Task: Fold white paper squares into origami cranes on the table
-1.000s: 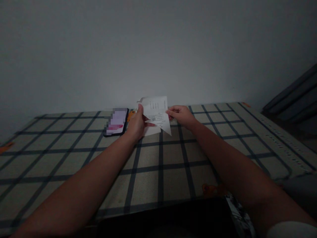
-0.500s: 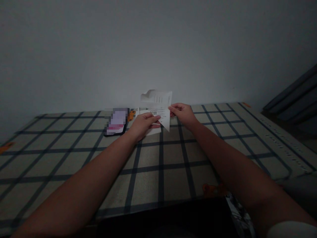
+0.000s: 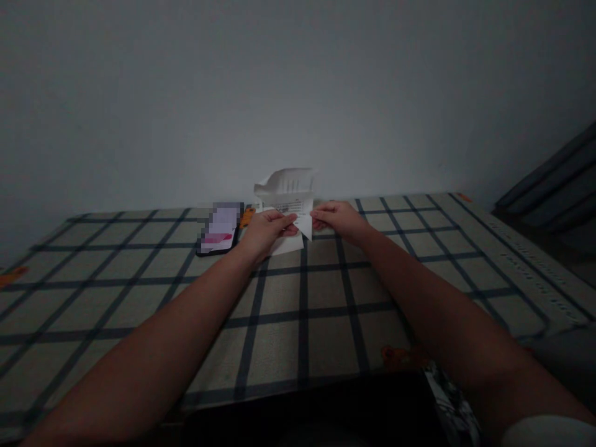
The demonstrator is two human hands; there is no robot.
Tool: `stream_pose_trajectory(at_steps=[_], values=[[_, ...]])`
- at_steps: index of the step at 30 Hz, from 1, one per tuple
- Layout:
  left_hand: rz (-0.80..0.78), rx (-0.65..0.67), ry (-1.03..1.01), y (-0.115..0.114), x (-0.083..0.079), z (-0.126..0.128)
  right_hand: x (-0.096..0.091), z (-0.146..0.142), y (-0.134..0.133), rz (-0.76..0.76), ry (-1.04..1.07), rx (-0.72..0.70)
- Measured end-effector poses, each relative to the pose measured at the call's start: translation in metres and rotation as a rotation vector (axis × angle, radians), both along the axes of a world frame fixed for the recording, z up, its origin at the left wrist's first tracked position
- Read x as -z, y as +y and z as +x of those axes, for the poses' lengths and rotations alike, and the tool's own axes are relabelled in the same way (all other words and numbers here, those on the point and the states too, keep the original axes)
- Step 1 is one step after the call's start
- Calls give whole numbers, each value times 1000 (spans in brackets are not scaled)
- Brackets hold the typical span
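A sheet of white paper (image 3: 291,189) with printed text is held up between my hands, its upper left corner curled over and a point hanging down at the lower right. My left hand (image 3: 270,230) pinches its lower left part between thumb and fingers. On the right side, my right hand (image 3: 339,218) grips the sheet's edge with the fingertips. Beneath my left hand another piece of white paper (image 3: 289,243) lies on the cloth, partly covered by the hand.
A phone (image 3: 221,230) with a lit, blurred screen lies left of my left hand. The checked tablecloth (image 3: 321,292) covers the table up to the pale wall (image 3: 298,93). Dark folded fabric (image 3: 554,167) is at the right edge, and a black object (image 3: 307,410) sits at the near edge.
The printed sheet has shifted slightly left and its lower point hangs a little higher. My right hand has moved slightly left and down; my left hand has shifted slightly left.
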State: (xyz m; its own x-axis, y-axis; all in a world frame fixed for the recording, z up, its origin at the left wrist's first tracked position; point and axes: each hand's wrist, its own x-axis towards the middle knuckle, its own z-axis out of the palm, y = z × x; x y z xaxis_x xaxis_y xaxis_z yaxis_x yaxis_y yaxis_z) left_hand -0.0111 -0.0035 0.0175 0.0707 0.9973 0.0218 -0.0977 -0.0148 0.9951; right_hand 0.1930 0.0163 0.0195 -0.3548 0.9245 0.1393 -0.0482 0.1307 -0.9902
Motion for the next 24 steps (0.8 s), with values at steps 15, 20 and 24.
stream_pose_trajectory(at_steps=[15,20,24], values=[[105,43,62,-8,4,5,-4,-13,-7,148,22,180],[66,130,39,-12,2,7,-3,-14,-8,195,46,189],[24,103,-7,-12,2,7,-3,-15,-9,205,30,197]])
